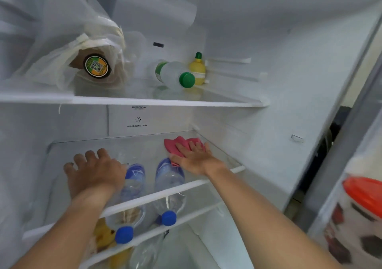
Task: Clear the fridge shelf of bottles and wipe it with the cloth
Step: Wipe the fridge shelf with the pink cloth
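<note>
The glass fridge shelf [86, 144] carries no bottles on top; two blue-capped water bottles [132, 188] and [169, 177] lie on the level beneath, seen through the glass. The right hand [194, 159] lies flat with fingers spread, pressing a pink cloth [177, 144] onto the shelf near its right rear corner. The left hand [93, 171] rests open, palm down, on the shelf's left part, holding nothing.
</note>
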